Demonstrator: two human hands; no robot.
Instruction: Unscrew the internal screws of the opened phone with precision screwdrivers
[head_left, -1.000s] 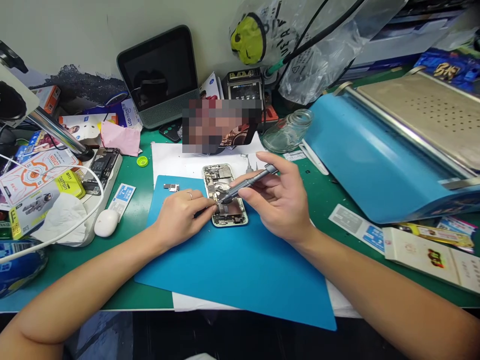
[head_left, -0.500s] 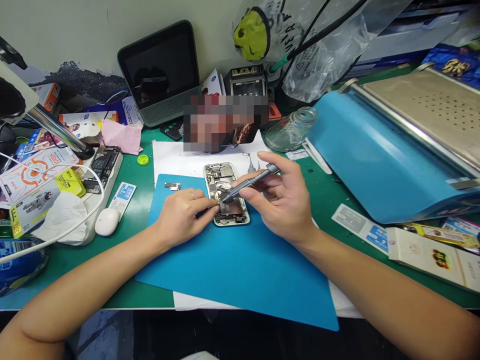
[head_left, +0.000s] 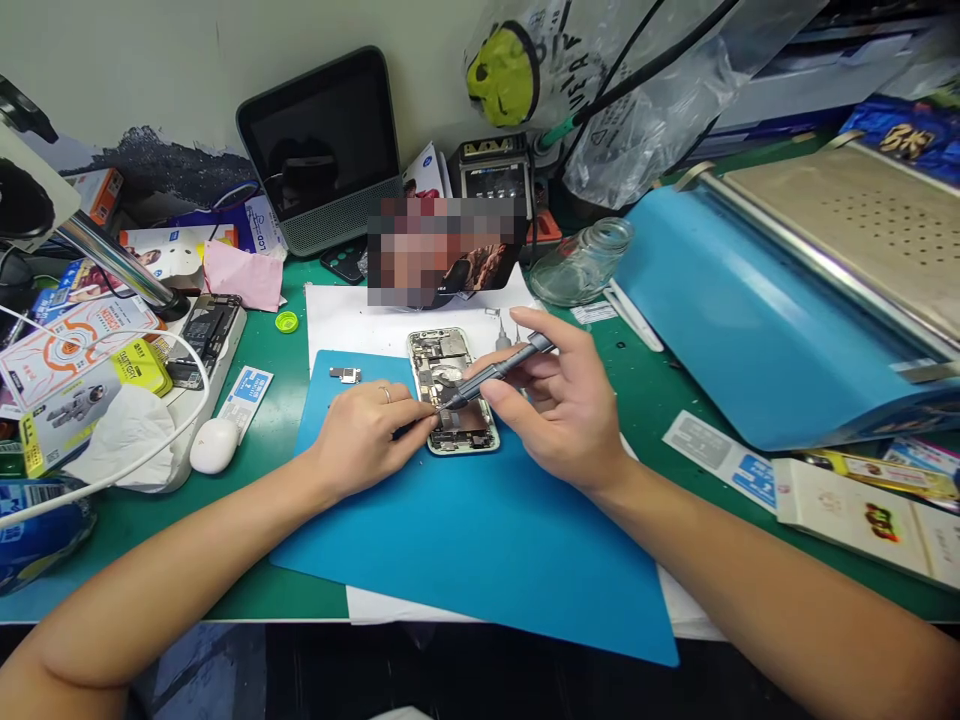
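An opened phone point(head_left: 469, 418) lies on the blue mat point(head_left: 450, 530), its inner parts bare. My right hand point(head_left: 562, 410) grips a grey screwdriver point(head_left: 499, 373), slanted so that its tip meets the left side of the phone. My left hand point(head_left: 375, 430), with a ring on one finger, has thumb and forefinger pressed together at the phone's left edge, close to that tip. Whatever lies between those fingertips is too small to make out. A small metal phone part point(head_left: 345, 375) rests on the mat beyond my left hand.
To the right stands a large blue machine point(head_left: 697, 310) with a perforated metal plate. A glass jar point(head_left: 581, 262) lies tilted behind my right hand. On the left are a white earbud case point(head_left: 214, 445), a white cable and several boxes. A dark screen point(head_left: 322, 140) leans at the back.
Hardly anything differs. The right hand and screwdriver have shifted very slightly, with the tip still at the phone's left side. The left hand stays in place.
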